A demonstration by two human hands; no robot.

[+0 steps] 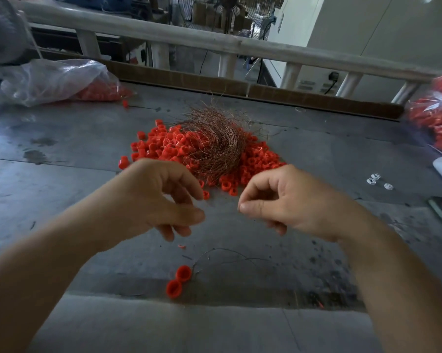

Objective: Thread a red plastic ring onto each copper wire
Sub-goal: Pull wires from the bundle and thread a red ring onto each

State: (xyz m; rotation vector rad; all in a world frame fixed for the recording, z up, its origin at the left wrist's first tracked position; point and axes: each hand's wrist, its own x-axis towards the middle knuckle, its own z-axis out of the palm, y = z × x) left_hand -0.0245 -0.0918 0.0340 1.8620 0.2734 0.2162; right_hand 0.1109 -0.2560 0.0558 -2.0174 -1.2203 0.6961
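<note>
Rings of red plastic (161, 149) lay heaped at the middle of the grey metal worktop (62, 179), and a tangled bundle of thin copper wires (215, 143) rested on the heap. Its long axis ran roughly far to near, and its tapered near end pointed at the gap between the two hands. Both hands hovered just near of the heap, about level with each other. The left hand (161, 200) had its fingers curled downward and its forefinger close to a stray red ring (206, 194) at the heap's near edge; blur hid whether it touched or held that ring. The right hand (281, 200) had thumb and forefinger pressed tip to tip as in a fine pinch, but no wire could be made out there, so what it held could not be told. The bundle's near tip lay almost midway between the hands, perhaps slightly nearer the left, so either could likely reach it with a short move away from the body. Nearer the person, two red rings (179, 278) sat beside a loose thin wire loop (227, 256). A clear plastic bag of red rings (62, 80) lay far left, another bag (439, 115) far right, and small white rings (375, 179) to the right.
</note>
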